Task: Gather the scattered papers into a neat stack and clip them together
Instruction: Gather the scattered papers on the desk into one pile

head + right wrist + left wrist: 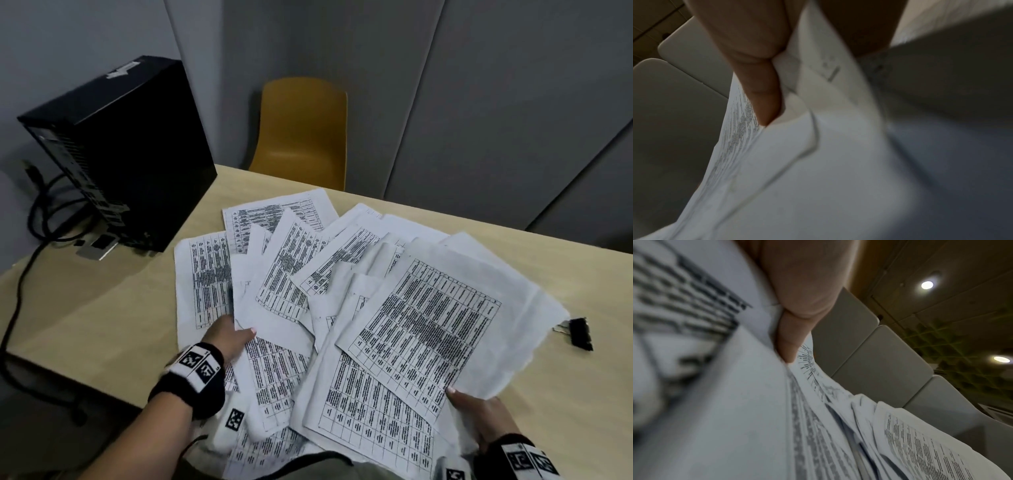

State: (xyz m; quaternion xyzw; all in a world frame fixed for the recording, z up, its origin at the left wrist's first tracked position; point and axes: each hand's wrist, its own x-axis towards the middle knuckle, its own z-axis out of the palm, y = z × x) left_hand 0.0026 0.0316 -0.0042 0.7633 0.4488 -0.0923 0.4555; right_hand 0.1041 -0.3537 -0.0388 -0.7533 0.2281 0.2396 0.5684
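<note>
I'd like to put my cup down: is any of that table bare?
Yes. Bare table lies left of the papers, in front of the computer. More lies beyond the clip, toward the right edge, and a strip behind the papers near the chair. The middle and near edge are crowded: sheets overlap there, held by both hands.

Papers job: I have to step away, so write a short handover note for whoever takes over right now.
Left hand: holds the left side of the papers, thumb on top.
Right hand: pinches the sheets at the near right edge.
The papers are fanned out in a loose, overlapping spread on the table. The binder clip lies on the table just right of the spread, untouched.
Done: both hands on the papers.
Left: square them into a neat stack, then clip them.
</note>
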